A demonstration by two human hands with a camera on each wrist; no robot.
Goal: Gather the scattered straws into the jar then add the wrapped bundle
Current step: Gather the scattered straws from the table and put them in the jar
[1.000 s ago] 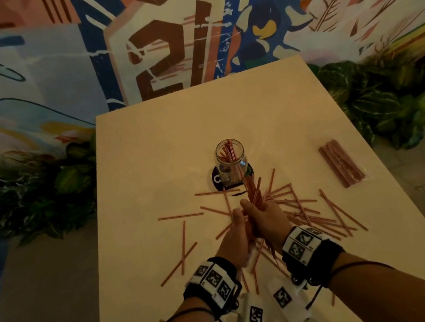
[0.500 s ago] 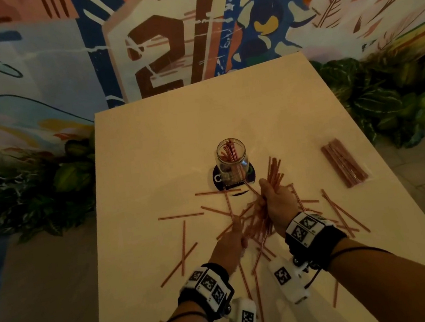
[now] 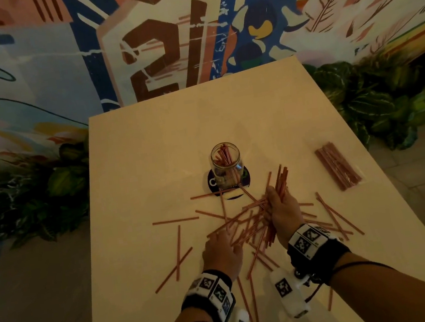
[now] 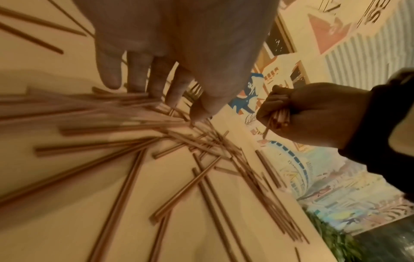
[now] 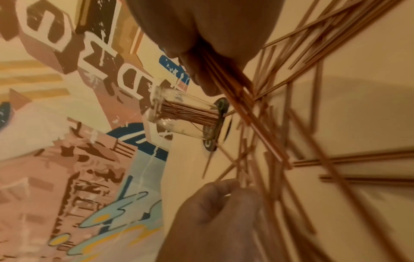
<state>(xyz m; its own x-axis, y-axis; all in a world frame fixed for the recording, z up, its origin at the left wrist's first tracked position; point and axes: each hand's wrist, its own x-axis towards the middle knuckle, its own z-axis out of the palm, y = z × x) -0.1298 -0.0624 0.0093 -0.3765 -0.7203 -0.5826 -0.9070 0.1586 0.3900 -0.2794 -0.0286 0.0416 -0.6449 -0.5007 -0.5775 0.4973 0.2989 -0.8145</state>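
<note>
A: Where do things stand?

B: The right hand [image 3: 281, 212] is clamped round a fistful of straws [image 3: 280, 181], their tips pointing up toward the jar [image 3: 226, 165]. The left hand [image 3: 222, 251] lies flat, fingers straight, on the loose straws [image 3: 247, 226] strewn over the surface [image 3: 150, 147].

A: And the jar?

B: Upright on a dark coaster [image 3: 210, 182], some straws already inside. The bundle [image 3: 339, 168] lies well apart, to the right.

A: How will the straws handle?

B: Light, thin and stiff, I judge, and smooth enough to slide out of a slack fist. Grip them mid-length, ends squared, so they enter the mouth together.

A: Any risk?

B: The jar looks like glass; a sideways knock could tip it.
</note>
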